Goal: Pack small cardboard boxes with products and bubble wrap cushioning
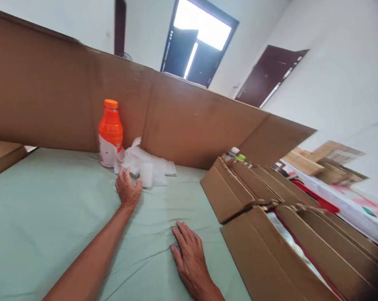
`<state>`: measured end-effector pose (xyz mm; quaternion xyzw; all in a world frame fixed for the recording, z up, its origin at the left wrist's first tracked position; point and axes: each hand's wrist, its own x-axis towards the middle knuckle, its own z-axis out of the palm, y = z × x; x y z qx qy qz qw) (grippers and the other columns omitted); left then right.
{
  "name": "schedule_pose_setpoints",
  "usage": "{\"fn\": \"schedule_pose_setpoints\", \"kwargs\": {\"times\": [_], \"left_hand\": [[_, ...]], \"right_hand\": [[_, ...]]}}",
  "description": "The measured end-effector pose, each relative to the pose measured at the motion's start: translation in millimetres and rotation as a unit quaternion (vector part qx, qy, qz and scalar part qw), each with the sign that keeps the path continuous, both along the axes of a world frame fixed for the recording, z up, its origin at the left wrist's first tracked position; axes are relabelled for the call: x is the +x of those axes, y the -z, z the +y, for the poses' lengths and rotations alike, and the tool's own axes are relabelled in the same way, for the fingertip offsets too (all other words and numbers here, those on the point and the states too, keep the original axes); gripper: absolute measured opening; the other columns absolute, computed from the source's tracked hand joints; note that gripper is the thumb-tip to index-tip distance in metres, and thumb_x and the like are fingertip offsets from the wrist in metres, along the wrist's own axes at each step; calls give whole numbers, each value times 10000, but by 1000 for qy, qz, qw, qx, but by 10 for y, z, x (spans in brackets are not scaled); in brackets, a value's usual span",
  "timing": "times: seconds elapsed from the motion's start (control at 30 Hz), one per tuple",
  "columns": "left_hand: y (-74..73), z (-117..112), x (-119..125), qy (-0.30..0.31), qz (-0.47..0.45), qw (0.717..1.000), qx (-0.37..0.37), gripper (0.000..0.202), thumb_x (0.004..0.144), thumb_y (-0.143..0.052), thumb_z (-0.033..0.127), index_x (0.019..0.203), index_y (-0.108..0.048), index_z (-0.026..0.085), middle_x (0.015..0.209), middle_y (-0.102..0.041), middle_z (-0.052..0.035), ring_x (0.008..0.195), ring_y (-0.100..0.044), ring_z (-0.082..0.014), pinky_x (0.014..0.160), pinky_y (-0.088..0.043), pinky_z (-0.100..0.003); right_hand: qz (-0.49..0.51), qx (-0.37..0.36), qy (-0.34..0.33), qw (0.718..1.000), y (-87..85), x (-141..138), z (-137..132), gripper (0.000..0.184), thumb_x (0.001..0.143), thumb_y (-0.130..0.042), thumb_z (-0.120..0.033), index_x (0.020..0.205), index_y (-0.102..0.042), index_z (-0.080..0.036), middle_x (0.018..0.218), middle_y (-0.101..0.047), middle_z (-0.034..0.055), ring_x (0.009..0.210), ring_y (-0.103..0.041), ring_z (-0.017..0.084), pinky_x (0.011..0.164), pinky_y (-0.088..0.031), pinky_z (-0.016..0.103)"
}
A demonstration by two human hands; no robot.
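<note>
My left hand (128, 190) reaches forward over a pale green cloth (66, 234). Its fingers are apart, with the tips at the near edge of a pile of thin white translucent wrapping (159, 167). Whether they touch it I cannot tell. Just right of that hand stands a small white roll-like piece (146, 174). Behind, a large orange bottle (111, 129) with an orange cap and a white-and-orange label stands upright by the cardboard wall. My right hand (190, 255) lies palm down on the cloth, fingers extended and nothing held.
A tall cardboard wall (195, 121) runs along the back. On the right, open cardboard boxes (261, 251) stand in rows, with bottle tops (235, 150) showing in a far one. A flat brown box (3, 156) sits at the left edge. Doors are beyond.
</note>
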<state>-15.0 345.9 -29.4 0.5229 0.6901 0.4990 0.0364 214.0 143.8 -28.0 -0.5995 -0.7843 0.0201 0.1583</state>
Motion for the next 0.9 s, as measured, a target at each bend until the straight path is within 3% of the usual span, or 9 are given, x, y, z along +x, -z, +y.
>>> {"fn": "schedule_pose_setpoints", "kwargs": {"times": [0.13,0.27,0.33,0.43,0.6,0.67,0.73,0.8,0.9], "left_hand": [[-79,-138,11,24,34,999,-1,603,811,-539,287,1385,-458,121,1520,-382,-261,1368,-412,-413,1089,-318,-608],[-99,-501,99,123,113,986,6,539,820,-541,318,1324,-547,127,1532,-397,-238,1358,-423,-414,1113,-288,-609],[-46,-813,145,200,181,963,1,467,835,-548,348,1253,-620,154,1496,-470,-209,1352,-446,-392,1120,-314,-575],[70,-1392,192,314,299,900,-30,409,888,-525,363,1236,-664,199,1438,-562,-168,1349,-481,-341,1114,-367,-520],[76,-2327,237,403,373,831,-82,498,928,-527,389,1411,-549,270,1529,-488,-112,1431,-414,-311,1176,-293,-528],[-12,-2626,252,452,370,805,-101,565,934,-524,438,1475,-467,287,1580,-412,-104,1475,-340,-331,1196,-238,-564],[-107,-2881,276,510,354,776,-111,640,937,-514,492,1531,-364,308,1620,-334,-91,1501,-277,-345,1207,-182,-596],[-165,-3093,324,572,339,740,-106,691,943,-495,525,1561,-287,297,1642,-279,-90,1514,-240,-348,1215,-130,-610],[-116,-3339,460,634,341,692,-54,738,941,-482,568,1556,-294,207,1637,-286,-125,1513,-237,-346,1226,-109,-594]], "right_hand": [[20,-37,23,999,-148,-121,-35,435,972,-507,-314,1400,-547,-252,1527,-489,72,1422,-417,268,1148,-347,483],[32,-35,26,999,-212,-138,-67,431,978,-525,-358,1392,-538,-241,1533,-480,77,1427,-399,259,1154,-318,458],[32,-32,21,999,-225,-136,-70,426,974,-538,-366,1381,-544,-238,1528,-484,83,1423,-400,257,1146,-326,449],[19,-30,9,999,-225,-149,-148,422,970,-545,-341,1373,-552,-216,1513,-495,110,1419,-402,276,1135,-341,463],[5,-40,-83,996,-292,-134,-750,412,949,-544,-248,1356,-575,-191,1471,-538,132,1366,-469,299,1109,-383,492],[8,-40,-148,988,-459,-27,-1067,301,933,-571,-245,1221,-656,-247,1361,-637,77,1289,-546,259,1064,-433,443],[4,23,-170,985,-739,154,-1312,223,926,-576,-224,1111,-685,-286,1260,-697,38,1226,-590,235,1028,-454,418],[-14,151,-123,981,-1089,389,-1440,248,929,-565,-192,1141,-665,-273,1260,-696,60,1223,-594,254,1020,-440,442],[-108,294,23,949,-1569,784,-1440,355,940,-582,-264,1287,-594,-194,1359,-626,157,1231,-590,339,987,-423,494]]}}
